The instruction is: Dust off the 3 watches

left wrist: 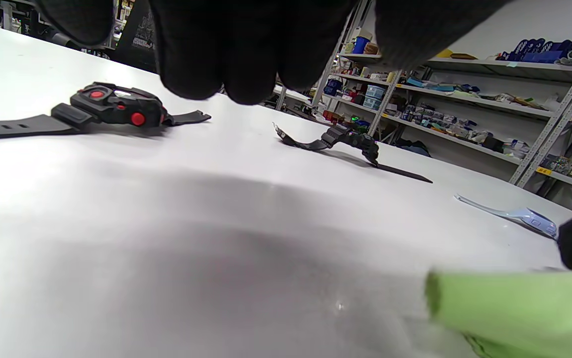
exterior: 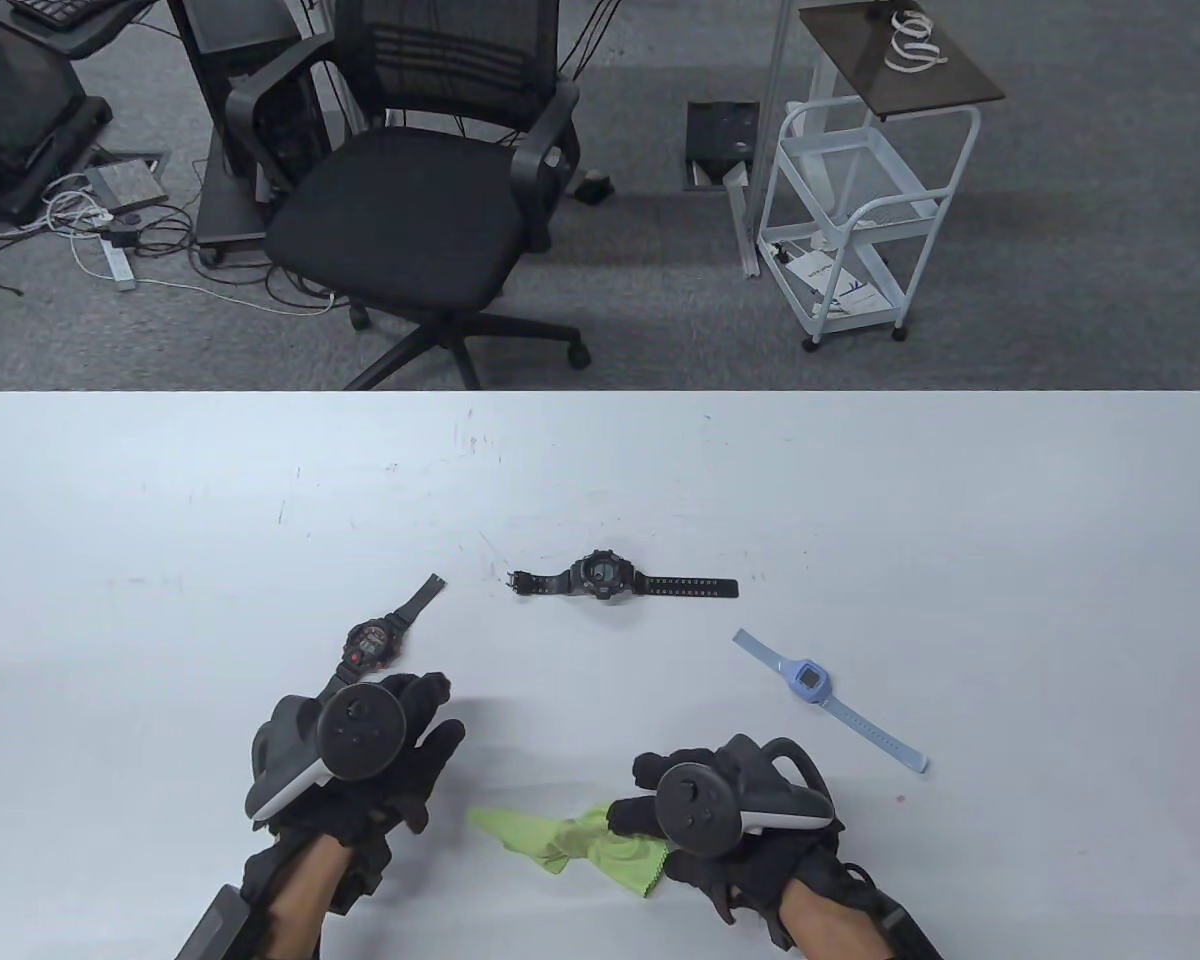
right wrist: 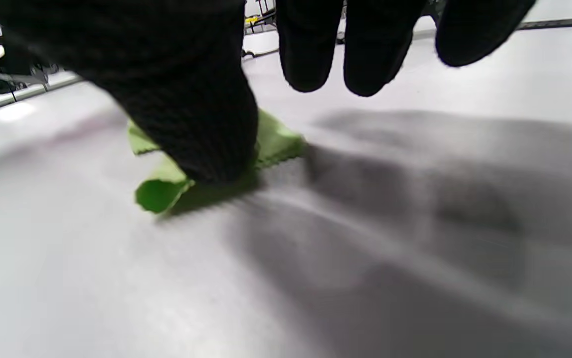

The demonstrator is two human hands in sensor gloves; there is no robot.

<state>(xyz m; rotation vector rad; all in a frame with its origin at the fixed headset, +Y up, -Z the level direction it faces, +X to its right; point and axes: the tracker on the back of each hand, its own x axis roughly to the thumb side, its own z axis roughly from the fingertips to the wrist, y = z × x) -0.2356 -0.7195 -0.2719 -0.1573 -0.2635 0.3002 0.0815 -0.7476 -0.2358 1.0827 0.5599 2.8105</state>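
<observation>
Three watches on the white table (exterior: 160, 480): red-and-black watch (exterior: 370, 643) just beyond the left hand (exterior: 360, 750), fingers relaxed, holding nothing; black watch (exterior: 600, 575) mid-table; blue watch (exterior: 810, 680) rightward. Only in the right wrist view: right hand (exterior: 730, 800) thumb (right wrist: 201, 129) pressing the green cloth (exterior: 570, 840), other fingers lifted.

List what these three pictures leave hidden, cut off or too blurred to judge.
- Watch displays: red-and-black watch, black watch and blue watch are too small in the table view.
- Right hand grip on the green cloth: the tracker covers it; the right wrist view is blurred.
- Blue watch: glove-clipped in the left wrist view.
</observation>
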